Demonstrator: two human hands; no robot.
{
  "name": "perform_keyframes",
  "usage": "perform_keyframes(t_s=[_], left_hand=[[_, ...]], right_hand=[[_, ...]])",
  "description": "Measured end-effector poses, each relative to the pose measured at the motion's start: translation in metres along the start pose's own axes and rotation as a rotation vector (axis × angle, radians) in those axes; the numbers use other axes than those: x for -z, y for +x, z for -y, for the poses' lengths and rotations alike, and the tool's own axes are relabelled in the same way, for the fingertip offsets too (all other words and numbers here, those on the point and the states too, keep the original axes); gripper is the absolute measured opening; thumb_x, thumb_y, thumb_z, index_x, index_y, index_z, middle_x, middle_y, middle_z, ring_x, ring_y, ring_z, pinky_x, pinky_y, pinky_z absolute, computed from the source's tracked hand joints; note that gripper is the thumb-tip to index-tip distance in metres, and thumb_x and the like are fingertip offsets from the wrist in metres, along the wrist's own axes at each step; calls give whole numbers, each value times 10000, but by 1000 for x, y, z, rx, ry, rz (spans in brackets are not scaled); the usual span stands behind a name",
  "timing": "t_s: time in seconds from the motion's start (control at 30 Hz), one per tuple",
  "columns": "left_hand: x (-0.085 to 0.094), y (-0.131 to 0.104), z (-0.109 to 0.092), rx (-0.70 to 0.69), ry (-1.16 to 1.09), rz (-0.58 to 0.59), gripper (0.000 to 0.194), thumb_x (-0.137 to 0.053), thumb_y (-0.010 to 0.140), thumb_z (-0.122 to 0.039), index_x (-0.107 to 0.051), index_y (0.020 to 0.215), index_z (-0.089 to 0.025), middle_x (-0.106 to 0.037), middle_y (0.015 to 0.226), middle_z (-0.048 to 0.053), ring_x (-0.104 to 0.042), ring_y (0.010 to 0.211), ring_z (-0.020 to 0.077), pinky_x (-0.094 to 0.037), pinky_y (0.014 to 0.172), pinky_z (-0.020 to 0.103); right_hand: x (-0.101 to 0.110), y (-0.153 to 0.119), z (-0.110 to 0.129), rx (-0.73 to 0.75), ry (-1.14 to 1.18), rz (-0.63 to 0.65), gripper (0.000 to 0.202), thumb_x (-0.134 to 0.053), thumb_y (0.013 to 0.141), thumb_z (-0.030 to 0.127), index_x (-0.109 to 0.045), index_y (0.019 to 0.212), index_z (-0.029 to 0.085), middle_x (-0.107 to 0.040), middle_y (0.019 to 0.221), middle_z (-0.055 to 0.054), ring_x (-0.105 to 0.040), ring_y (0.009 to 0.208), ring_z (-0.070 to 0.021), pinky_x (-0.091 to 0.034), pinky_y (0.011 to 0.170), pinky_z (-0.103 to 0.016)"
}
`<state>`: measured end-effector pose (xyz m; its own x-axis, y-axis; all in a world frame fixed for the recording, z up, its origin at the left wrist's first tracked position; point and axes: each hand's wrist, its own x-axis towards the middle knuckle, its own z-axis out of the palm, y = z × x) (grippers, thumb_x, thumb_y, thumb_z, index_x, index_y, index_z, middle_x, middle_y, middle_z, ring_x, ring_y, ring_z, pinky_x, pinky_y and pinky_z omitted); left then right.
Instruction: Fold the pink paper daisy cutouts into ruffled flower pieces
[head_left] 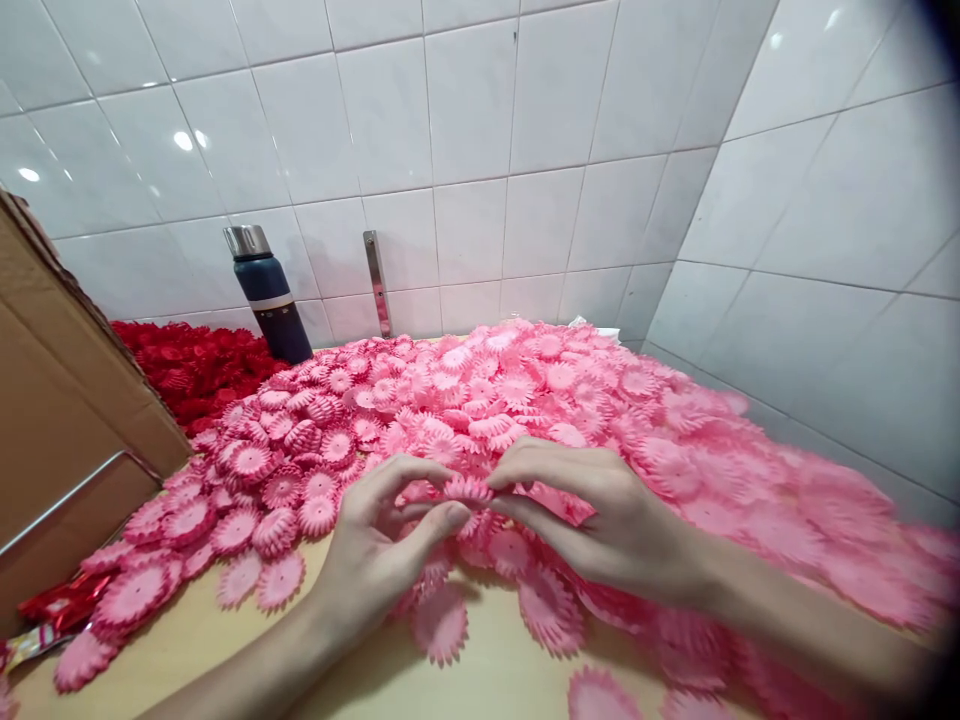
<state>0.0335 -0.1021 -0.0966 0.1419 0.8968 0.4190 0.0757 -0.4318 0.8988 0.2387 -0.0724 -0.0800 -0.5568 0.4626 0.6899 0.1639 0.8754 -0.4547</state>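
Right thumb and index finger (517,472) pinch one end of a pink flower piece (469,489), which is held just above the desk (352,645), midway between its left and right sides. The left hand (386,535) curves around the opposite end, index fingertip against it and thumb just below; how firmly these press I cannot tell. The left wrist comes up from the near left, fingers bent into an open ring. The right hand (604,510) reaches in from the near right, back of the hand up, its forearm slanting over the pile.

The piece shows nearly edge-on, ridged side towards the person, its long axis lying left to right, roughly along the desk's far edge.

Loose pink pieces (495,385) spread from the far edge towards the near side and over the right side. Red pieces (206,360) are heaped by the far left corner. Between the two heaps stands a dark blue bottle (271,305), steel cap on, contents hidden. A cardboard box (75,390) fills the left side, its inside out of sight; a red wrapper (64,603) lies against its foot.
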Motion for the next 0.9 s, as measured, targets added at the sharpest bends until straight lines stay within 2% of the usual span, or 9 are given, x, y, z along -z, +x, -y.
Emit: perform_keyframes(t_s=[0.1, 0.23, 0.47, 0.6, 0.73, 0.9], left_hand=[[4, 3, -3, -142, 111, 11, 123, -691, 803, -131, -727, 902, -194, -644, 928, 71, -663, 871, 176, -613, 718, 273], [4, 4, -7, -256, 236, 0, 121, -694, 790, -82, -717, 857, -181, -658, 829, 51, -643, 765, 149, -571, 667, 253], [-9, -9, -10, -473, 381, -70, 173, -664, 755, -7, -637, 767, -177, -614, 728, 22, -605, 644, 136, -509, 552, 250], [-12, -12, -9, -561, 464, -81, 226, -643, 756, 21, -612, 819, -193, -605, 751, 19, -600, 629, 132, -502, 526, 248], [-8, -9, -3, -557, 524, -131, 237, -632, 765, 20, -600, 833, -204, -584, 760, 24, -590, 670, 152, -506, 548, 275], [-4, -1, 2, -443, 481, -156, 179, -643, 789, -21, -615, 792, -198, -581, 747, 18, -580, 670, 149, -497, 559, 272]], right_hand=[[3, 0, 1, -19, 8, 13, 147, -584, 868, 58, -647, 982, 124, -691, 827, -68, -643, 745, -155, -542, 645, -287], [3, -1, 5, -16, -10, 1, 139, -591, 840, 43, -644, 947, 113, -675, 794, -61, -622, 704, -143, -518, 616, -275], [-9, -4, 16, 24, -137, -83, 120, -547, 821, 28, -600, 866, 126, -594, 697, -34, -545, 628, -142, -457, 543, -273], [-14, -4, 17, 53, -200, -101, 117, -523, 844, 31, -585, 846, 131, -564, 689, -36, -519, 623, -147, -454, 544, -279], [-15, -1, 16, 53, -172, -70, 133, -524, 839, 10, -605, 857, 114, -566, 686, -38, -516, 613, -141, -442, 538, -272], [-10, -1, 13, 62, -130, -46, 151, -534, 860, 15, -650, 922, 87, -622, 724, -67, -557, 648, -155, -478, 557, -286]])
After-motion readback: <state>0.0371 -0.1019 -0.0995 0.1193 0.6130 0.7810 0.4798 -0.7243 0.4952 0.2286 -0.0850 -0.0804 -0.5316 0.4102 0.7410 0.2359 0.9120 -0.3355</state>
